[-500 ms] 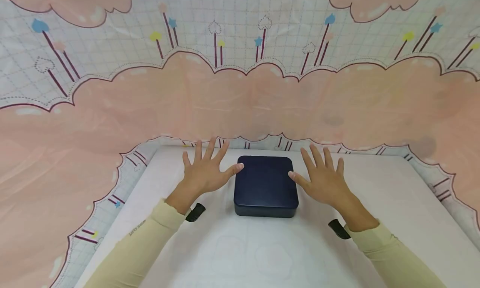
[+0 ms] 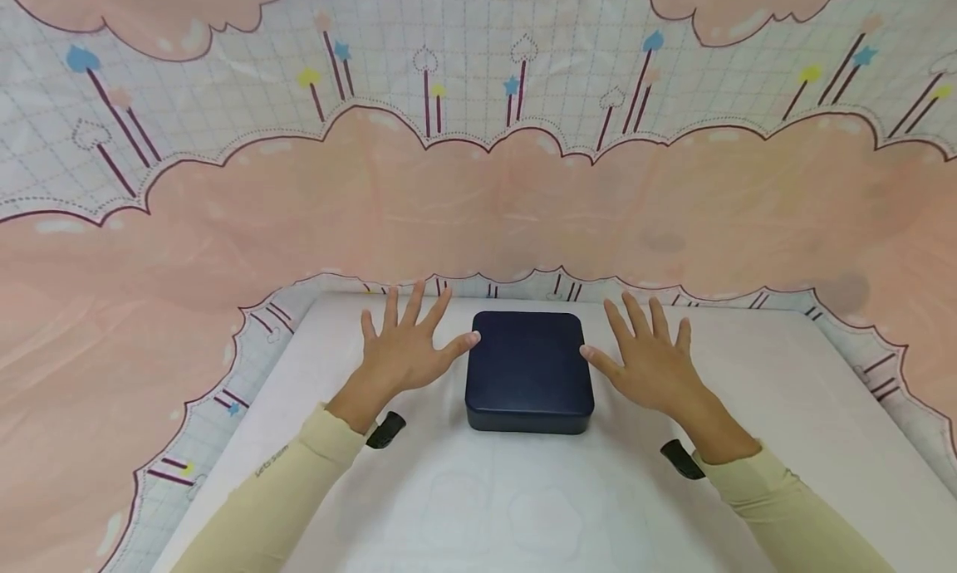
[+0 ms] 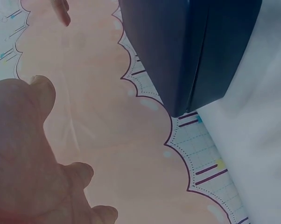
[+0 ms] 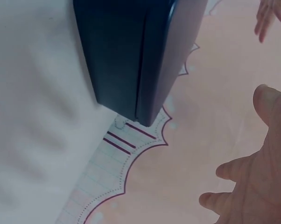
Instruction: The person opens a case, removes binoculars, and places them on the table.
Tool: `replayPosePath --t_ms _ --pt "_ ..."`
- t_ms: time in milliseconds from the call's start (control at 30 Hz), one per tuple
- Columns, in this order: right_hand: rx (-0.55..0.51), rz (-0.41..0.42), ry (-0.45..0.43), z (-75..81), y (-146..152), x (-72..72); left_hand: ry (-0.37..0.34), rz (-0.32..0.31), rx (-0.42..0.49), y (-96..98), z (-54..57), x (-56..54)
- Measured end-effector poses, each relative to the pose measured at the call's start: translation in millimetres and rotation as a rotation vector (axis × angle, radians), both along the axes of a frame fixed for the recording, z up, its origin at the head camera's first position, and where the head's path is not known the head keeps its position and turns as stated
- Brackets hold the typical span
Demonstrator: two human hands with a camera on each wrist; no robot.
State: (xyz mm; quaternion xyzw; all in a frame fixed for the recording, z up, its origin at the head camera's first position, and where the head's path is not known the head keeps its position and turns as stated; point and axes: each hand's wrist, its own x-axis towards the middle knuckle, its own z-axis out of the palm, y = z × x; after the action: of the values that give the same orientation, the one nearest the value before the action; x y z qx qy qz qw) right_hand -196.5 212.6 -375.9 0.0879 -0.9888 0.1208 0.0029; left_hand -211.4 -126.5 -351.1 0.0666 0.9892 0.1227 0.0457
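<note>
A dark navy, square box [image 2: 529,365] with rounded corners lies flat on the white table, its lid on. A thin seam runs along its side [image 3: 203,60] in the left wrist view. To its left my left hand [image 2: 404,353] is spread, palm down, fingers straight and holding nothing. On the other side my right hand [image 2: 652,364] is spread in the same way, also with nothing in it. Both wrist views show the hands raised clear of the box, so the thumbs only look near its edges from above. What the box contains is hidden.
The white table [image 2: 449,498] reaches back to a patterned cloth [image 2: 486,199] with pink cloud shapes, which hangs behind and at both sides. Dark wrist-worn devices [image 2: 385,430] sit under both wrists, by the light yellow sleeves [image 2: 277,482].
My hands have drifted slightly apart, the left one to the left and the right one to the right. The box stays in its place.
</note>
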Motion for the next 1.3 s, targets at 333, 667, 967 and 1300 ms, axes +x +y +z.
replayPosePath --t_ms 333,667,967,1300 --pt "-0.002 0.007 0.001 -5.3 -0.4 -0.6 0.007 -0.002 -0.006 -3.1 -5.3 0.1" --pt "0.006 0.01 0.009 -10.1 0.1 1.7 -0.016 0.005 0.011 -1.9 -10.8 4.3" --pt "-0.021 0.001 -0.007 -20.3 -0.3 2.3 -0.001 0.01 0.038 0.2 -20.3 6.4" --pt "-0.038 0.001 0.001 -31.2 1.4 10.4 -0.017 0.015 0.055 1.4 -35.0 13.6"
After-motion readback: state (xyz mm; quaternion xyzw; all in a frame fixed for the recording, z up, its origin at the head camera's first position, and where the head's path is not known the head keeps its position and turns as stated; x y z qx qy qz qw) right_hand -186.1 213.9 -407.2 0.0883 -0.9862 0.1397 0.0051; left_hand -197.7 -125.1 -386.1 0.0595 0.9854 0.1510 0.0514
